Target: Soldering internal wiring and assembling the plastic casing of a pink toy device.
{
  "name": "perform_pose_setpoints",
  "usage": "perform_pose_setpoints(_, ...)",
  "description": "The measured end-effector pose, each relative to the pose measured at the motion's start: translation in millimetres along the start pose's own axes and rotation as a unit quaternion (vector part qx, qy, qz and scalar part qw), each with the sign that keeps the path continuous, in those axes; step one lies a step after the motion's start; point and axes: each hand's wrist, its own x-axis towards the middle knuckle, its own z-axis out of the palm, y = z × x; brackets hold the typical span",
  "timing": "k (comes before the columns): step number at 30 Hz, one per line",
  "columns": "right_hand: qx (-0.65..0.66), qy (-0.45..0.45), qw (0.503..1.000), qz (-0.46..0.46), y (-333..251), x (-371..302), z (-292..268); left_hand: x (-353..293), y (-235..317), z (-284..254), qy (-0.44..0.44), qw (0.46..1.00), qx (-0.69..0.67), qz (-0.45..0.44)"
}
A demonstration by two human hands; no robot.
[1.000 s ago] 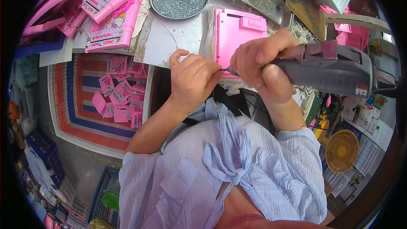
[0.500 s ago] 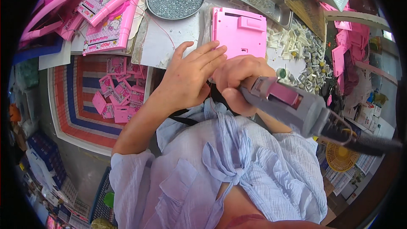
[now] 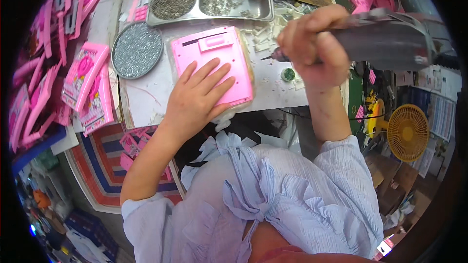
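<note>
A pink plastic case [image 3: 239,80] lies back side up on a padded sheet on the table. My left hand [image 3: 194,97] rests flat on its near left part, fingers spread, holding nothing. To the right, raised above the table, my right hand [image 3: 314,44] is wrapped round a grey electric screwdriver [image 3: 385,41]. Its thin bit points left, toward the case but apart from it. Left of the case stands a round metal dish [image 3: 136,50] full of small silvery metal pieces.
A steel tray [image 3: 236,18] with compartments of small screws stands behind the case. White plastic parts [image 3: 263,39] and a small green-filled pot [image 3: 288,74] lie to the right. Pink toy cases [image 3: 92,85] pile up at the left. A yellow fan [image 3: 408,131] stands far right.
My right hand has lifted the screwdriver off to the right, away from the case. My left hand has moved onto the case and lies flat. The view has shifted.
</note>
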Motion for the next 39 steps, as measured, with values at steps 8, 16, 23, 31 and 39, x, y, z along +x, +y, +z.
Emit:
perform_pose_setpoints(8, -0.095, 0.02, 0.995, 0.027, 48.7, -17.4, -9.6, 3.9, 7.2, -10.6, -0.043, 0.999, -0.006, -0.029)
perform_pose_setpoints(16, -0.063, 0.009, 0.997, 0.049, 56.4, -13.0, -4.6, 2.8, 7.1, -5.8, -0.029, 0.999, -0.012, -0.035)
perform_pose_setpoints(23, -0.103, -0.001, 0.989, 0.105, 30.3, -57.5, 3.5, 5.5, 9.1, -3.8, -0.016, 0.999, -0.019, -0.028)
perform_pose_setpoints(31, 0.017, 0.002, 0.999, 0.03, 8.8, -22.6, 32.1, 44.5, -52.7, -8.2, 0.123, 0.985, 0.079, -0.095)
perform_pose_setpoints(39, 0.074, -0.103, 0.992, -0.011, -36.4, -3.4, 4.3, -133.1, 6.8, -31.1, 0.469, 0.856, -0.029, -0.216)
